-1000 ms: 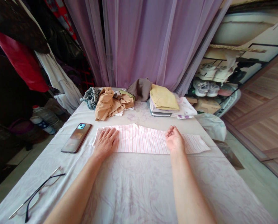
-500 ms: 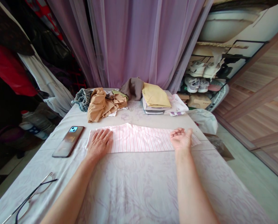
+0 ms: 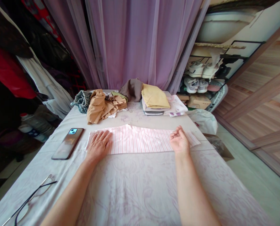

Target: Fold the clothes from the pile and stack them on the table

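Note:
A pink-and-white striped garment point(image 3: 140, 139), folded into a long strip that looks like trousers, lies across the middle of the table. My left hand point(image 3: 99, 144) rests palm down on its left end, fingers stretched out. Over its right part is my right hand point(image 3: 180, 140), turned palm up with the fingers loosely curled and nothing visible in them. Whether the back of this hand touches the cloth, I cannot tell. A small peak of fabric sticks up along the garment's far edge.
Crumpled clothes point(image 3: 98, 108) lie at the back left, and a folded stack with a yellow cloth point(image 3: 155, 95) at the back right. A phone point(image 3: 69, 142) and glasses point(image 3: 33, 197) are on the left of the tablecloth point(image 3: 135, 185). Behind hangs a purple curtain point(image 3: 130, 44).
My right hand has rotated a little and its fingers now point more upward, with the thumb no longer spread out. The left hand stays on the garment. The camera view has shifted slightly.

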A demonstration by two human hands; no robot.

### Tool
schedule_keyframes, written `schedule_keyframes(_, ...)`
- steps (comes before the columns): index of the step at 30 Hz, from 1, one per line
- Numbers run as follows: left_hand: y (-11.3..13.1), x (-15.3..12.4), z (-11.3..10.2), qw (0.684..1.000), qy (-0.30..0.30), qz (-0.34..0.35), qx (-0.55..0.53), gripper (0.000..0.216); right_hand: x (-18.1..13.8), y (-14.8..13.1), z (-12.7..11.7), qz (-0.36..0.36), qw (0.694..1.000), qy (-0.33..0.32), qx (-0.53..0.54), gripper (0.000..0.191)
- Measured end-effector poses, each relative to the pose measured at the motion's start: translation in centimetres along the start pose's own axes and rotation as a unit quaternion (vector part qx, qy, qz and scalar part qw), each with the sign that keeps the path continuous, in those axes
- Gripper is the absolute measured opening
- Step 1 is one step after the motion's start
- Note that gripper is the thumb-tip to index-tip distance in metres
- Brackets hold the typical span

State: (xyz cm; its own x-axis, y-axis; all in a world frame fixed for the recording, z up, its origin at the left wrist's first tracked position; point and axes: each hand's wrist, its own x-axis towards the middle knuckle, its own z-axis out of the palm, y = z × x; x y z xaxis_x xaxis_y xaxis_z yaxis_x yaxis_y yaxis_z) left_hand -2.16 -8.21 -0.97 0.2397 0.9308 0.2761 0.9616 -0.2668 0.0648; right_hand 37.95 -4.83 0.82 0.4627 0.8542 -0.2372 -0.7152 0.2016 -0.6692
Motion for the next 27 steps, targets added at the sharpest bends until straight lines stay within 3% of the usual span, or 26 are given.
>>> schedule_keyframes(5, 0.1, 0.0, -0.2, 1.0, 0.0, 0.003, 0.002, 0.048, 0.5, -0.8, -1.1, -0.04, 0.998, 0.024, -0.033, 0.021)
schedule_keyframes(7, 0.1, 0.1, -0.2, 1.0, -0.005, 0.001, 0.005, 0.048, 0.5, -0.2, -0.9, -0.089, 0.988, 0.007, -0.124, 0.025)
schedule_keyframes(9, 0.0, 0.1, -0.1, 1.0, -0.006, -0.004, 0.003, 0.047, 0.2, 0.7, -0.7, -0.147, 0.944, -0.068, -0.287, 0.026)
schedule_keyframes(11, -0.1, 0.1, 0.1, 1.0, -0.004, -0.008, 0.0, 0.047, -0.2, 1.8, -0.6, -0.205, 0.833, -0.183, -0.48, 0.022)
schedule_keyframes(13, -0.1, 0.1, 0.3, 1.0, -0.003, -0.009, -0.001, 0.048, -0.6, 2.5, -0.7, -0.255, 0.67, -0.278, -0.639, 0.026)
schedule_keyframes(15, -0.2, 0.2, 0.4, 1.0, -0.004, -0.007, 0.002, 0.049, -0.6, 2.7, -1.1, -0.282, 0.522, -0.303, -0.746, 0.035)
schedule_keyframes(16, -0.2, 0.2, 0.4, 1.0, -0.005, -0.007, 0.004, 0.05, -0.4, 2.5, -1.3, -0.285, 0.469, -0.295, -0.782, 0.038)
schedule_keyframes(18, -0.2, 0.3, 0.3, 1.0, -0.008, -0.008, 0.008, 0.05, 0.4, 1.8, -1.9, -0.28, 0.41, -0.266, -0.826, 0.043)
schedule_keyframes(20, -0.2, 0.5, 0.3, 1.0, -0.012, -0.01, 0.008, 0.051, 1.5, 0.8, -2.5, -0.277, 0.393, -0.242, -0.843, 0.044)
schedule_keyframes(24, 0.1, 0.5, -0.1, 1.0, -0.007, -0.014, 0.013, 0.05, 3.2, -0.7, -3.2, -0.294, 0.392, -0.215, -0.845, 0.043)
schedule_keyframes(27, 1.2, -0.1, -0.6, 1.0, 0.003, -0.003, -0.004, 0.045, 3.3, -1.1, -3.5, -0.336, 0.428, -0.213, -0.812, 0.041)
